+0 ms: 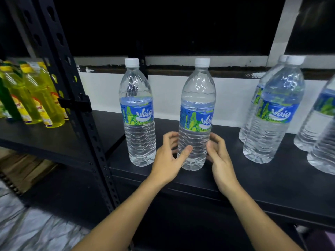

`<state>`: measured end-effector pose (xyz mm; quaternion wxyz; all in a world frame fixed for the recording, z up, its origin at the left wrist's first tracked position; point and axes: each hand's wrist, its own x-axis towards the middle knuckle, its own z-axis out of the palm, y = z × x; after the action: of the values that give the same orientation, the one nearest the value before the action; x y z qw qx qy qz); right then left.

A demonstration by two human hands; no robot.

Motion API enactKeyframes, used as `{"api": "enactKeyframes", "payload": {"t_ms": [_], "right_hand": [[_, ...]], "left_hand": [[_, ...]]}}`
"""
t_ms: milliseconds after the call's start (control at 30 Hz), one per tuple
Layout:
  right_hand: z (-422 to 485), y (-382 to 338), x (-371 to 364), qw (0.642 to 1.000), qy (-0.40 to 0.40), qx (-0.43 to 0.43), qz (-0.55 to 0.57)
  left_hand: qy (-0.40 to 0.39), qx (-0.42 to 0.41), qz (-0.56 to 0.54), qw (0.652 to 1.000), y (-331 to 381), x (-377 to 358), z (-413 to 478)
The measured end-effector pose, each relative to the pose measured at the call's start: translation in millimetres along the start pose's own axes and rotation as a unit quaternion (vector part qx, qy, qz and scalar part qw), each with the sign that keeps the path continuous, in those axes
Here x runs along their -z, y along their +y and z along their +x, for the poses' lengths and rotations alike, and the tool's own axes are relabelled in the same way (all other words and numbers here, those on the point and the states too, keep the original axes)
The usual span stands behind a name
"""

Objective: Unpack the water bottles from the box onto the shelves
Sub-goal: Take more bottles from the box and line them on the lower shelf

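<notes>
Two hands close round a clear plastic water bottle (196, 115) with a white cap, standing upright near the front edge of the black metal shelf (253, 176).
The left hand (167, 160) curls round its lower left side with the thumb across the front, and the right hand (220, 158) curls against its lower right side. The grip sits on the ribbed body below the blue-and-green label. A second matching bottle (138, 113) stands just beside the left hand, not touching it. More matching bottles (277, 113) cluster well apart toward the shelf's right end. Past the black perforated upright (72, 98), yellow plastic bottles (36, 95) stand on the neighbouring shelf.
</notes>
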<state>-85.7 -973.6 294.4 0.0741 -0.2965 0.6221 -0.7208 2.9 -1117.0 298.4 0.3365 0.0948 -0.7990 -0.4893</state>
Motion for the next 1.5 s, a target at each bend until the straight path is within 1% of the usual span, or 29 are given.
{"api": "enactKeyframes", "payload": {"t_ms": [67,167,300,467,533,600,667,733,833,933,1133,1200,1333,1400,1500], "right_hand": [[1,0,0,1.0,-0.003,-0.006,-0.003],[2,-1,0,1.0,-0.016,-0.012,-0.024],[4,2,2,0.999,-0.019,0.002,-0.048],[-1,2,6,0.994,-0.03,0.041,-0.097],[-1,4,6,0.993,-0.039,0.051,-0.096],[-2,8,4,0.994,-0.044,0.04,-0.087],[-1,9,3,0.994,-0.028,0.038,-0.095],[2,9,4,0.992,-0.007,0.041,-0.117],[7,6,4,0.987,-0.015,0.055,-0.15],[13,3,2,0.977,-0.011,0.067,-0.204],[30,8,-1,0.971,0.003,0.063,-0.229],[39,10,0,0.971,0.001,0.061,-0.232],[60,15,-1,0.968,0.002,0.06,-0.245],[73,17,-3,0.966,0.005,0.057,-0.253],[91,18,-5,0.963,0.003,0.042,-0.266]], "left_hand": [[0.004,-0.011,0.015,1.0,-4,0,-2],[0.026,-0.041,0.069,0.996,-10,-1,-3],[0.039,-0.042,0.054,0.997,-12,-1,-2],[0.006,-0.033,0.068,0.997,-12,0,-1],[-0.007,-0.022,0.079,0.997,-13,2,1],[-0.023,-0.012,0.086,0.996,-14,3,2],[-0.03,-0.01,0.093,0.995,-16,3,3],[-0.02,-0.022,0.112,0.993,-17,1,4],[-0.005,-0.028,0.119,0.993,-18,0,4],[0.011,-0.011,0.104,0.994,-19,-1,3],[0.006,-0.003,0.111,0.994,-20,-5,2],[0.009,0.005,0.131,0.991,-20,-7,1],[0.031,0.002,0.222,0.975,-23,-10,2],[0.009,0.009,0.261,0.965,-22,-11,4],[-0.012,0.003,0.279,0.96,-21,-11,5]]}}
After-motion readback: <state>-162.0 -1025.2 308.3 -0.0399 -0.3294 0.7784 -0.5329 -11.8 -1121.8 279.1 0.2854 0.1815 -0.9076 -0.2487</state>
